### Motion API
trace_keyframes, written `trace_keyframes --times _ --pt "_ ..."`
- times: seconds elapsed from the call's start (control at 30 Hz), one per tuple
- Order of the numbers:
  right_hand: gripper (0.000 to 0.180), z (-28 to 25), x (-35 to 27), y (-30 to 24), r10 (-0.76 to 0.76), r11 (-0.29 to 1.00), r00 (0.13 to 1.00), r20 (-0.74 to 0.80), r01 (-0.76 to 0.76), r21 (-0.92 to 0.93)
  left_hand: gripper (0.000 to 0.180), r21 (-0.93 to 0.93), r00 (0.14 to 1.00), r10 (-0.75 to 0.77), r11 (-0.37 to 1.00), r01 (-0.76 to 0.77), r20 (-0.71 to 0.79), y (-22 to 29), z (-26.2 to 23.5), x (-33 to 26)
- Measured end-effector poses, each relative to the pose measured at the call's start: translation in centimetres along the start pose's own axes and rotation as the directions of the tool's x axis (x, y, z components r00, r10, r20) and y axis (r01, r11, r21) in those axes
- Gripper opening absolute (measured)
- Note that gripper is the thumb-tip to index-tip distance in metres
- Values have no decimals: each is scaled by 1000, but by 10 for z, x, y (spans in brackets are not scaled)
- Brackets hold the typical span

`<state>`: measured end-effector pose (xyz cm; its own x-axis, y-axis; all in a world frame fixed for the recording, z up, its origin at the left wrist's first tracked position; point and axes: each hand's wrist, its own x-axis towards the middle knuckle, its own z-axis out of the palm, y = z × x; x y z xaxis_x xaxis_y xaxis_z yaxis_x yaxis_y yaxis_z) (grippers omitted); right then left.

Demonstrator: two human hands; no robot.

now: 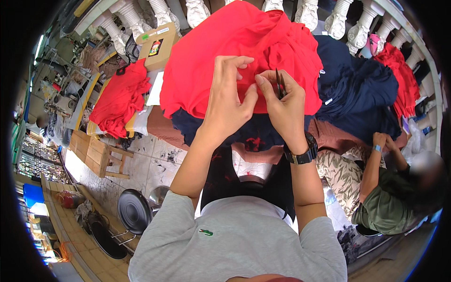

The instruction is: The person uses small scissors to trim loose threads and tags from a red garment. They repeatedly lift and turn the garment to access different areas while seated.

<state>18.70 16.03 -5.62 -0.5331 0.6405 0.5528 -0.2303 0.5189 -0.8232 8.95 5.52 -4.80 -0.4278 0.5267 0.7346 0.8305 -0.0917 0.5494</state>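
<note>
My right hand [287, 109], at three o'clock from my left hand [227, 99], is closed on dark snips [281, 85], long axis towards twelve; my left is half-open, nothing visible in it; red cloth [202, 51] lies beyond both, towards twelve.

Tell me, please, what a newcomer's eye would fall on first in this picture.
Probably the big bright red heap of cloth in the upper middle. Next would come the bare hands in front of it: the left hand with thumb and forefinger apart, the right hand holding small dark snips, blades pointing up the picture. Ornate white balusters stand out along the top.
</note>
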Motion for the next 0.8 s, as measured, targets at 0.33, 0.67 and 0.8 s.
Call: trace_keyframes --times 0.33,0.67,0.8 --pt "15 1 16 8 -25 1000 999 -25 25 4 27 -217 974 -208 958 186 -86 -17 22 4" --pt "8 12 11 19 -62 998 998 -33 63 23 26 -364 961 -278 896 253 -17 -26 16 3" --pt "7 4 -3 10 -30 999 998 52 29 17 25 -348 963 -269 904 247 -16 -26 17 1"
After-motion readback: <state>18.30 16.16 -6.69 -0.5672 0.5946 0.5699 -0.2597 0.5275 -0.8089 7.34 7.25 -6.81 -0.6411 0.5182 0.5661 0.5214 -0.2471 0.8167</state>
